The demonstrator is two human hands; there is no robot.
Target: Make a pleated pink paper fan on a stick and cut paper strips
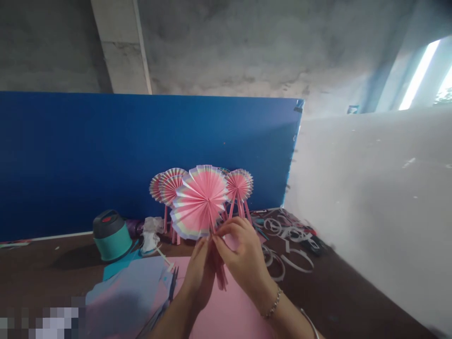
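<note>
A round pleated paper fan (201,200), pink with a pale rainbow rim, is held up in front of me. Its folded pink handle hangs down between my hands. My left hand (202,266) is closed round the handle just under the fan's lower edge. With thumb and forefinger, my right hand (242,247) pinches at the right side of the handle's top, where the pleats end. Behind it, similar pink fans lean by the blue board, some at the left (171,186) and one at the right (239,185).
Pink paper sheets (229,310) and a pale sheet (129,292) cover the table before me, with scissors (173,285) on them. A teal and dark grey container (111,238) stands left. Curled white strips (298,261) lie right. A blue board (88,155) and a white wall (367,188) border the table.
</note>
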